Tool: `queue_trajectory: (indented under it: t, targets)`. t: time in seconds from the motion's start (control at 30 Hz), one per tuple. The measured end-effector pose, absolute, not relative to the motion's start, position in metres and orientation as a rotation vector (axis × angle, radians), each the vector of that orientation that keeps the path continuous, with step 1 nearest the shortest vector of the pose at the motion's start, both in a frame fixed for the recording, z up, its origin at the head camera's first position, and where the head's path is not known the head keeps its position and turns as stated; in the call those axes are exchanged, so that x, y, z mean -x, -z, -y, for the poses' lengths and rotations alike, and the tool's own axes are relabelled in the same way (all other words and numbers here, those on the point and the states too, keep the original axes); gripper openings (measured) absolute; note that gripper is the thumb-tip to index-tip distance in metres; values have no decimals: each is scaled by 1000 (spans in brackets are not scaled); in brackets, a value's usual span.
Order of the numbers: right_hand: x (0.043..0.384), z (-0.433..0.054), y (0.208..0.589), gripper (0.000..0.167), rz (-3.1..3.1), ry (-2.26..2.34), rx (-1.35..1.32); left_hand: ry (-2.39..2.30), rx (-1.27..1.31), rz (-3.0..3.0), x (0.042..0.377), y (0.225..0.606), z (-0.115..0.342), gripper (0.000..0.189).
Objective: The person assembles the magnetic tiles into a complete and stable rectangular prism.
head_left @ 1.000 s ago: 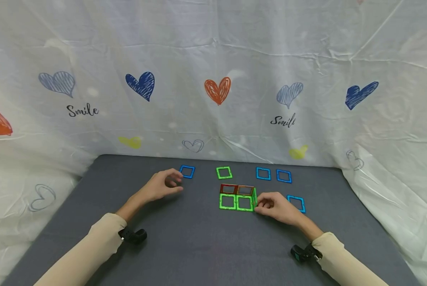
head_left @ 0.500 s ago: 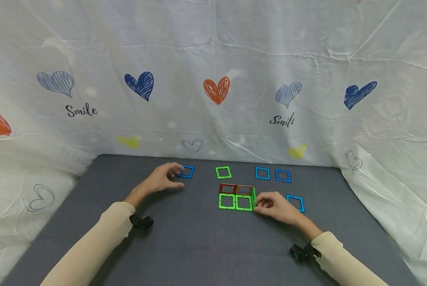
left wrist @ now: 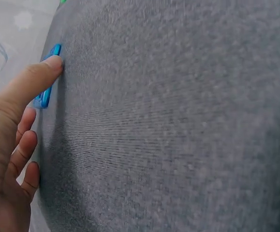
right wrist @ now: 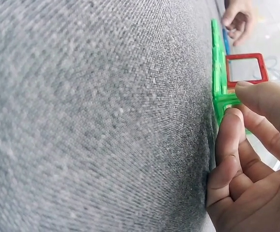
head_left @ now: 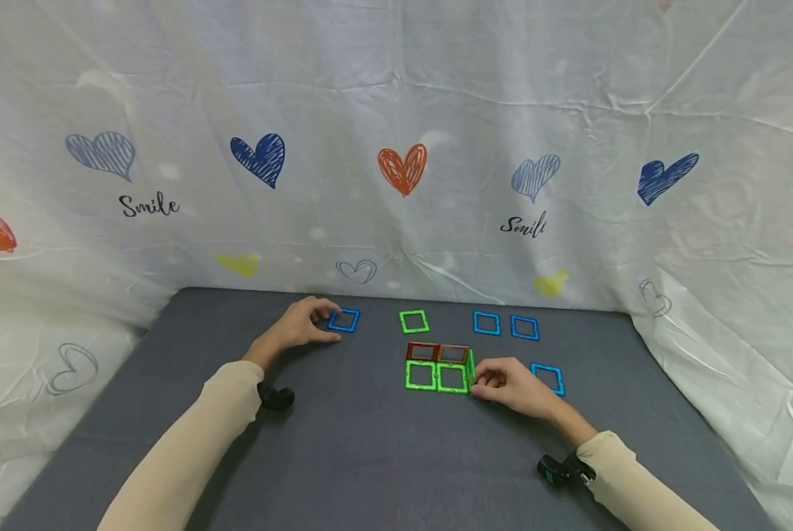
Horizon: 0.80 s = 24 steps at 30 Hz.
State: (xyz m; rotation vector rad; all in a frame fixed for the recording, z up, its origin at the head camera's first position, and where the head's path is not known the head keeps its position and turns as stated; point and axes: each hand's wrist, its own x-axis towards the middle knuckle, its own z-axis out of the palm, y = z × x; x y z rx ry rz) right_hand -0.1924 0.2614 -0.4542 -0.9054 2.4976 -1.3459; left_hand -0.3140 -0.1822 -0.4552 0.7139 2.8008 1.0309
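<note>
My left hand (head_left: pixel 303 322) reaches over the left side of a blue square magnetic tile (head_left: pixel 358 320) lying at the back left. Its fingers and thumb are spread apart; in the left wrist view the thumb overlaps the blue tile (left wrist: pixel 46 98). My right hand (head_left: pixel 512 385) pinches a green square tile (head_left: pixel 472 367) that stands upright at the right end of a small joined structure. Two green tiles (head_left: pixel 437 376) lie flat in front there. Along their back edge stand a red tile (head_left: pixel 423 344) and an orange-brown tile (head_left: pixel 454 346).
Toward the back of the dark grey table (head_left: pixel 369 457) lie a loose green tile (head_left: pixel 414 331) and two blue tiles, one (head_left: pixel 486 333) left of the other (head_left: pixel 525 338). Another blue tile (head_left: pixel 560 380) lies behind my right wrist. A white printed curtain (head_left: pixel 396 243) hangs beyond the table.
My left hand has moved forward and its fingers now overlap the back left blue tile. The right hand has stayed at the upright green tile.
</note>
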Motion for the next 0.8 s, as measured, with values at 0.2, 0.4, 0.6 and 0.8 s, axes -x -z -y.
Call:
queue_trajectory:
  t: [0.2,0.4,0.6,0.8]
  targets:
    - [192,-261,454,6,-2495,1335,897,-1009,-739,-2799,317,457,184,36]
    - [193,-261,453,6,-2502,1321,873,-994,-796,-2802,315,456,187,17]
    - [192,-260,454,6,-2497,1342,906,-1007,-840,-2799,311,456,188,6]
    - [192,-261,454,6,-2498,1338,907,-991,-878,-2806,307,453,187,5]
